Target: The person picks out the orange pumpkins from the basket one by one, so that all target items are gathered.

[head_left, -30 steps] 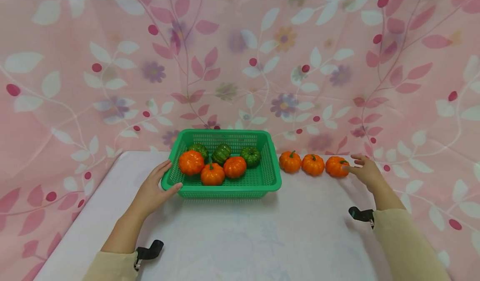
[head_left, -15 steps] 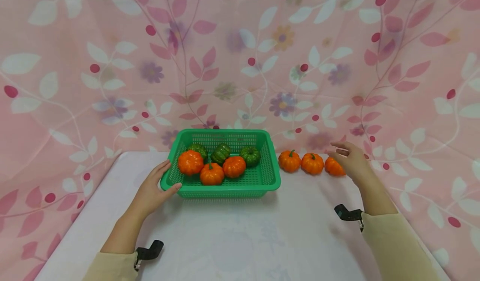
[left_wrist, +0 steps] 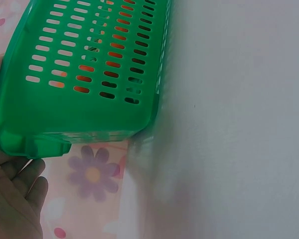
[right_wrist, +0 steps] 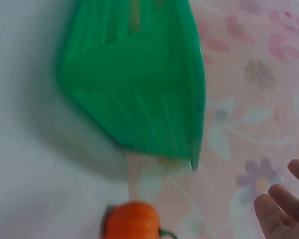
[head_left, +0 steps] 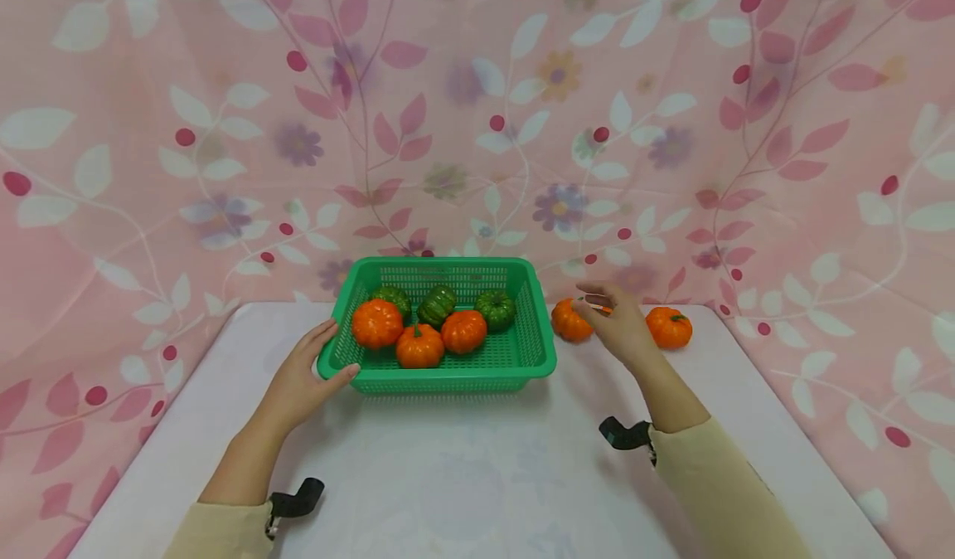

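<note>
A green plastic basket (head_left: 448, 374) holds several small pumpkins, among them an orange pumpkin (head_left: 376, 323) at the left and a green pumpkin (head_left: 495, 310) at the right. My left hand (head_left: 302, 381) grips its front left corner, thumb on the front rim and fingers along the left side. Right of the basket, my right hand (head_left: 622, 331) hovers with loosely bent fingers and nothing in them, hiding most of the middle pumpkin in the row. Near its fingertips sits an orange pumpkin (head_left: 571, 321); another orange pumpkin (head_left: 669, 328) lies to its right.
A white cloth (head_left: 462, 468) covers the table under the basket. Pink floral fabric (head_left: 462, 111) hangs behind and at both sides. Each wrist carries a black camera mount, such as the one (head_left: 298, 498) on the left.
My right hand has moved left from beside the rightmost orange pumpkin to over the middle one, carrying nothing. The left hand stays at the basket's corner.
</note>
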A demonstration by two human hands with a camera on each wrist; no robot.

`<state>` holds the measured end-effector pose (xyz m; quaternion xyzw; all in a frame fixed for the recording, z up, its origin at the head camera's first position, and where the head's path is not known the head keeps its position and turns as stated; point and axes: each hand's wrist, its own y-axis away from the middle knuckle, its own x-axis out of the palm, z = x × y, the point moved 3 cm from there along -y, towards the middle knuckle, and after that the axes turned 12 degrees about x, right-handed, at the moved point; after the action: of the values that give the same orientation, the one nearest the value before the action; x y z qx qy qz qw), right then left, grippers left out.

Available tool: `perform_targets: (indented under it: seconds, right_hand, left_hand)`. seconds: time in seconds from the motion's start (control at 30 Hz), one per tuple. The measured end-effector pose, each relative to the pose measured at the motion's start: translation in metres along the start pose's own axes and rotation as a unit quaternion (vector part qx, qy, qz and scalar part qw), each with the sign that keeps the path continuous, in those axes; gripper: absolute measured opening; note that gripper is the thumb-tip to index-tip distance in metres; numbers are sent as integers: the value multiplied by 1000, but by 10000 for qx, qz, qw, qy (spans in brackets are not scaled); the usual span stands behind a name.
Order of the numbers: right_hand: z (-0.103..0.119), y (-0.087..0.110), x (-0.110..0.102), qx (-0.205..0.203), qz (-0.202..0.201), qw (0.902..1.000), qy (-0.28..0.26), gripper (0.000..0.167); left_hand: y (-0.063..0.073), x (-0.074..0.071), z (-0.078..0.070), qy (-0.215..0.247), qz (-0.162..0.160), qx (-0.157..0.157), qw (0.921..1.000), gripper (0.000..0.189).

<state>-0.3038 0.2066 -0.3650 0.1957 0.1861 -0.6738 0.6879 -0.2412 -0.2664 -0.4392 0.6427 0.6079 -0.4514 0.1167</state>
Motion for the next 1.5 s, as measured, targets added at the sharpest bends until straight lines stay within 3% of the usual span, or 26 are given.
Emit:
perform_targets:
  seconds: [0.3, 0.8, 1.1, 1.5]
  right_hand:
    - [28, -5, 51, -594, 384, 9974, -139, 44]
    - [50, -33, 121, -497, 1242, 9882, 752, 50]
    - [45, -46, 141, -156, 1634, 9782, 1274, 55]
    - [38, -63, 149, -88, 1953, 9671, 1627, 66]
  left_hand:
    - [0, 1, 1, 3, -8, -25, 10000, 83]
    - [0, 1, 3, 23, -46, 8, 10000, 83]
    - [1, 1, 2, 53, 1, -46, 10000, 85]
    - [1, 0, 1, 50, 13, -81, 10000, 85]
